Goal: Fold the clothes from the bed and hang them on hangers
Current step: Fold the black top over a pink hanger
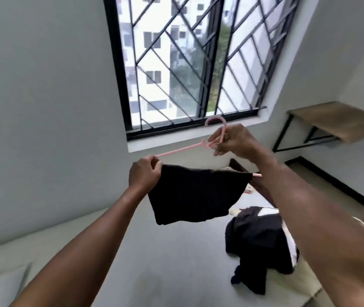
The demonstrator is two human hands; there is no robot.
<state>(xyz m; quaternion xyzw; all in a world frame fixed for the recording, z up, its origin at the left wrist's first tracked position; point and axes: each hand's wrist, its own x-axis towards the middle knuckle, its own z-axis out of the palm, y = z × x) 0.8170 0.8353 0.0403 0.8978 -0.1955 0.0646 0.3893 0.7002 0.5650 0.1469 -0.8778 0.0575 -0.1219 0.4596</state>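
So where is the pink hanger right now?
In the head view the pink hanger is mid-frame, below the window, held by the right hand at its neck and the left hand at its end, a black garment draped over it.

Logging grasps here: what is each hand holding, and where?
The right hand grips the pink hanger at its neck; the left hand pinches its left end by the black garment.
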